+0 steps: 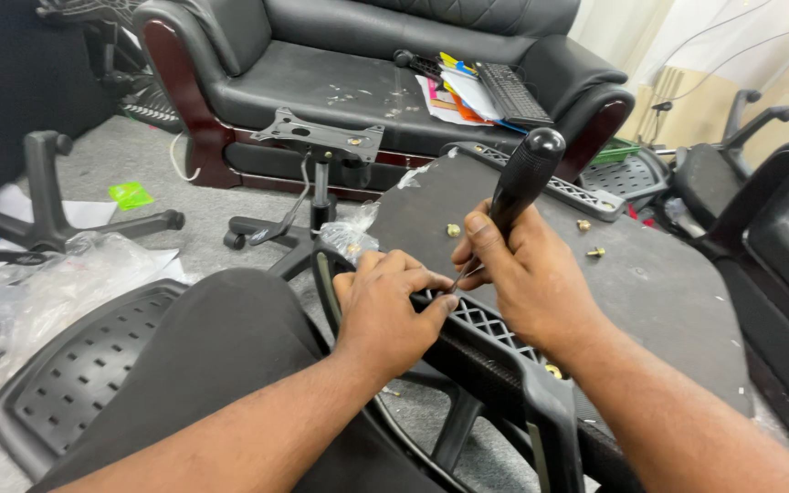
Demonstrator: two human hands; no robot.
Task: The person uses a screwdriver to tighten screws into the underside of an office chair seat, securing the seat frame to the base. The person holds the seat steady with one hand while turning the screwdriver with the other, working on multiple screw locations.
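Behind everything, a black leather sofa [340, 64] with dark wooden arm fronts, papers and a black keyboard [513, 91] on its seat. Nearer, a flat dark grey upholstered chair seat panel [650, 283], lying underside up across the lap. At its near edge, a black plastic lattice armrest bracket [495, 333]. Right hand [527, 274], fingers wrapped tight around a black-handled screwdriver [522, 178], tip down at the bracket. Left hand [385, 310], fingers pressed together on the bracket beside the tip. Scattered on the panel, small brass bolts [595, 252].

Two bare forearms, no sleeves, left grip [385, 306] and right grip [527, 274] ungloved, dark trousers
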